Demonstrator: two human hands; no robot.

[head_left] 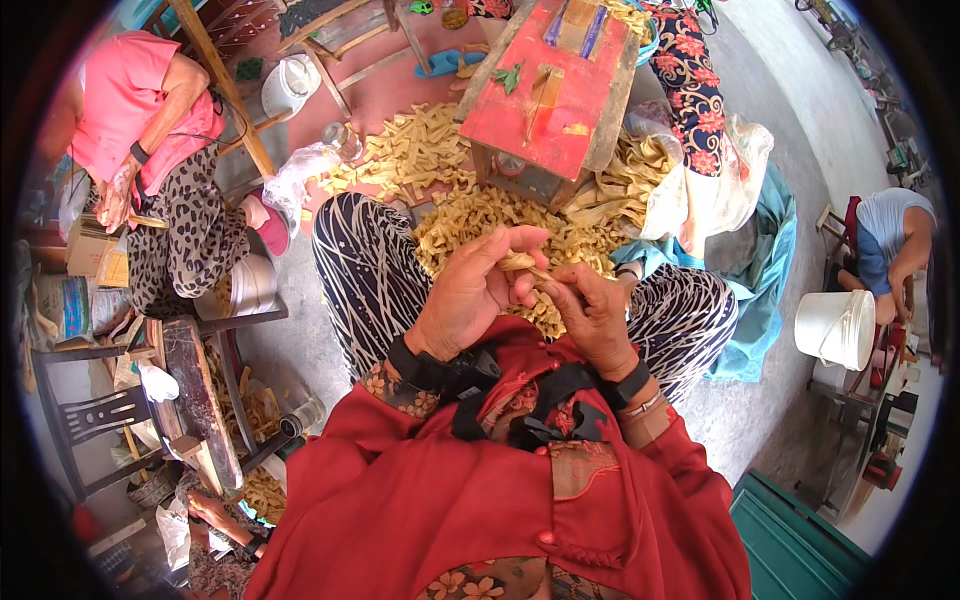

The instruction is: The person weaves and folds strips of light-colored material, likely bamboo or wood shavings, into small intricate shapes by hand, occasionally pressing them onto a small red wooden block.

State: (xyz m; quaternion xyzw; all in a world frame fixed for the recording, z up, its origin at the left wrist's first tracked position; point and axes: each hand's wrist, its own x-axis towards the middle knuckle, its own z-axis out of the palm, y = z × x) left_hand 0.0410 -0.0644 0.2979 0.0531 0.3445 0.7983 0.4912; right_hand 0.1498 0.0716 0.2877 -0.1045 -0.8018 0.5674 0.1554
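My left hand (480,290) is raised over my lap, fingers curled round a twisted pale-yellow strip (518,262). My right hand (590,315) is beside it, thumb and forefinger pinching the same strip. Beneath and beyond both hands a heap of similar yellow pieces (450,225) lies between my knees, with longer strips (630,180) at its right. Just beyond the heap stands a small wooden bench with a red top (555,120), bearing a green leaf-like bit and some wooden pieces.
Co-workers sit at the left (130,110), far right (895,250) and lower left (210,515); patterned legs (690,100) show beyond the bench. White buckets (835,325), a blue cloth (760,300), wooden frames (200,400) and a green panel (790,540) surround me.
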